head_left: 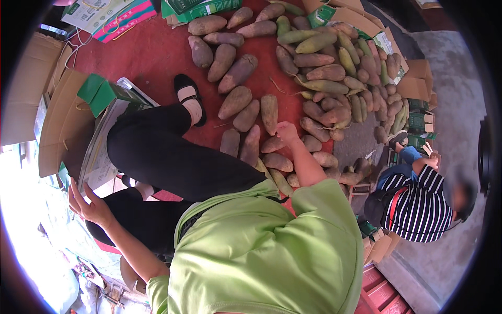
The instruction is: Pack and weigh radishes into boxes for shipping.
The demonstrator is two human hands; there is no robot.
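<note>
My right hand reaches down to the red floor covering, its fingers closed at the near tip of a long brownish-green radish. Around it lie several thick brown-purple root vegetables, among them one just left and another just below. My left hand, fingers spread, is at the near end of an open carton beside my leg; whether it touches the carton I cannot tell. The carton has a green flap and tall brown flaps, and its inside is hidden from here.
A big heap of green radishes and brown roots spreads to the right, with cardboard boxes beyond. Printed cartons stand at the far left. A person in a striped shirt sits at the right. My shoe rests near the roots.
</note>
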